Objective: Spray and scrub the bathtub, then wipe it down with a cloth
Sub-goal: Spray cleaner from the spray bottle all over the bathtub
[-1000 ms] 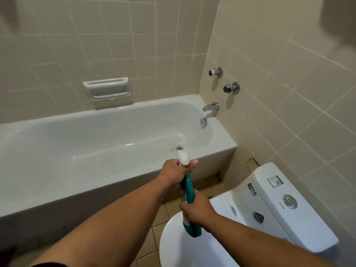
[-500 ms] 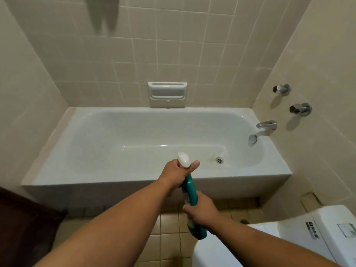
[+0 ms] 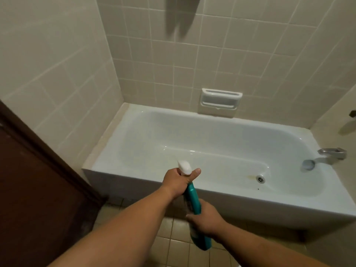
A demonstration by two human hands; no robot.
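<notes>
The left hand [image 3: 176, 183] grips the spray bottle [image 3: 191, 197] at its trigger head; the right hand [image 3: 207, 221] grips its lower body. The bottle's long axis points forward into the bathtub [image 3: 250, 197] directly ahead, with the left hand nearer the tub.

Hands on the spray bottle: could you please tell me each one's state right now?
Left hand: grips the spray bottle at its white trigger head.
Right hand: holds the bottle's teal body.
</notes>
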